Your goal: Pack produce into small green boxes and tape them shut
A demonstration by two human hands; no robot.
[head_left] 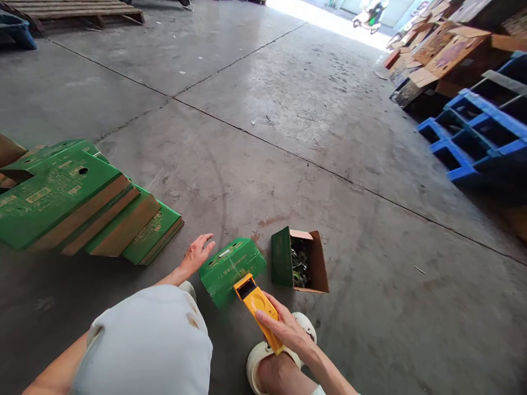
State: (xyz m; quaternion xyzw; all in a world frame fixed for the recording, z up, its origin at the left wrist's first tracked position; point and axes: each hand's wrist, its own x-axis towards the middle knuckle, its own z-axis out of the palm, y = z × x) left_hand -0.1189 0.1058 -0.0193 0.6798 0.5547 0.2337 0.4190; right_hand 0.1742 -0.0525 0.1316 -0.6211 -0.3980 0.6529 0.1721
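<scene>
In the head view, my right hand [284,325] is wrapped round a yellow handheld tool [263,312]. The tool's dark front end lies over the near edge of a green carton [233,269] on the floor; whether they touch is hard to tell. My left hand [198,253] is at the carton's left end, its fingers apart and nothing in them. Just right of the carton stands an open box [281,258], green outside and brown inside, with small shiny metallic and green items [300,266] in it.
Flattened green cartons [61,197] are stacked at the left. Blue plastic pallets [481,131] and cardboard boxes [448,55] stand at the right. A wooden pallet [74,8] lies at the top left. A scooter [370,17] is far off. My knee and shoes are close by.
</scene>
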